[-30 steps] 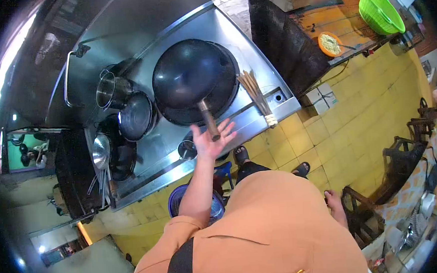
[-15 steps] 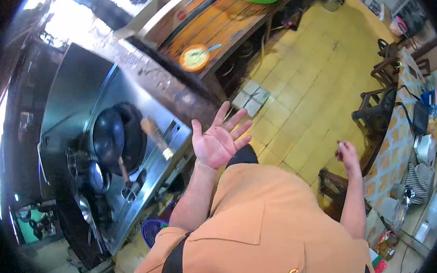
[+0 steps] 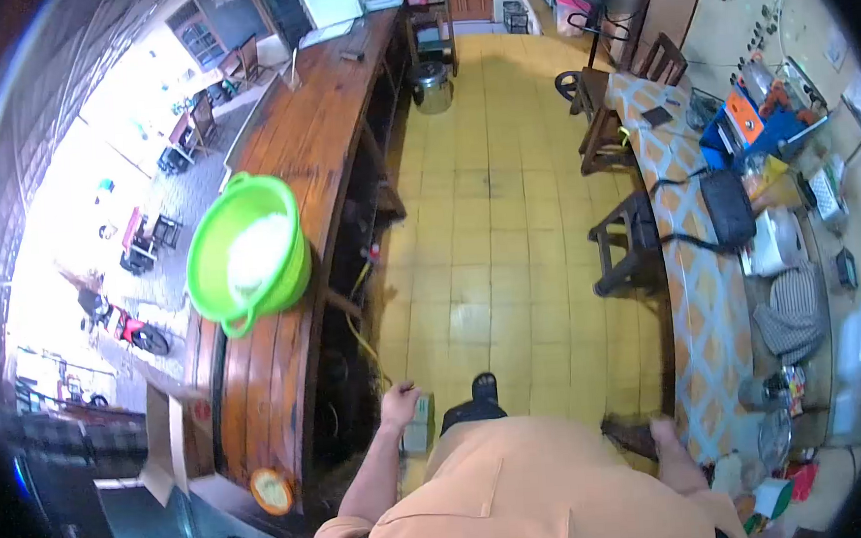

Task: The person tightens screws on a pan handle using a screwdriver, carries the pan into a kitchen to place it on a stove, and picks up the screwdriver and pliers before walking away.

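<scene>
My left hand (image 3: 399, 406) hangs low at my left side, its fingers curled in with nothing visible in them. Just beyond it, a pale box (image 3: 420, 425) sits on the floor by the wooden counter (image 3: 332, 107). My right hand (image 3: 664, 430) is down at my right side, near the patterned tabletop (image 3: 707, 351); its fingers are hidden from this angle. On the counter stands a green plastic basket (image 3: 298, 277) with something white inside. An orange-rimmed bowl (image 3: 270, 492) of pale food rests at the counter's near end.
A yellow tiled floor (image 3: 491, 216) runs ahead between the counter and the table. Dark wooden stools (image 3: 628, 242) jut out from the table. On it lie a black bag (image 3: 727, 206) and a striped cloth (image 3: 793, 316). A metal pot (image 3: 431, 86) stands on the floor farther ahead.
The view has swung from the stove to the aisle between counter and table. My left hand has dropped from a raised, spread palm to my side, fingers curled. My right hand has also lowered.
</scene>
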A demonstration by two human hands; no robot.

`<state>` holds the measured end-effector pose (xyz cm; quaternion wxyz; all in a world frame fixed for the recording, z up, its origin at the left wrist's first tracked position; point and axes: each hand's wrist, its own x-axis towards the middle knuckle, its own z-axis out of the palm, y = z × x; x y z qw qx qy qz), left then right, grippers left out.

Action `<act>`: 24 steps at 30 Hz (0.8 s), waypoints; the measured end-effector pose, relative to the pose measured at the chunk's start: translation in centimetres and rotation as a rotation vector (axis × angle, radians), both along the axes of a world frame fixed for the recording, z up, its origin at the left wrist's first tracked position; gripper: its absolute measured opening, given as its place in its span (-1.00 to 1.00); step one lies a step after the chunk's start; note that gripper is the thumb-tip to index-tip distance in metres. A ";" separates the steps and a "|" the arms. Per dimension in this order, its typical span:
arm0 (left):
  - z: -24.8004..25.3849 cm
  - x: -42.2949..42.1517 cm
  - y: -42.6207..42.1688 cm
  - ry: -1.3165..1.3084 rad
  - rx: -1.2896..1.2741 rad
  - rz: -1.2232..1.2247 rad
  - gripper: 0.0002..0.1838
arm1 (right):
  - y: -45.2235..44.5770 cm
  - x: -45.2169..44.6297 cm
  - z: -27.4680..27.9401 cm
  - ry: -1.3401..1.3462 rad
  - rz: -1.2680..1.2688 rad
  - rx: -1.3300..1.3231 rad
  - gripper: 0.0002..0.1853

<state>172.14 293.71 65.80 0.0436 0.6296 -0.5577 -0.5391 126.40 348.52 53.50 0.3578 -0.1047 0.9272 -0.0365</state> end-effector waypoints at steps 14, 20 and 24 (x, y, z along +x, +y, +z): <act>-2.6 -43.3 -39.4 0.188 -0.459 -0.402 -0.52 | -36.7 -23.8 -2.0 -0.528 -0.242 -0.140 -0.76; -5.8 -42.2 -42.9 -0.023 0.332 0.270 -0.69 | -70.0 -50.4 4.7 -0.253 0.095 -0.596 -0.77; -6.9 -43.4 -48.8 0.161 0.452 0.766 -0.60 | -90.2 -61.7 21.3 -0.138 0.218 -0.769 -0.69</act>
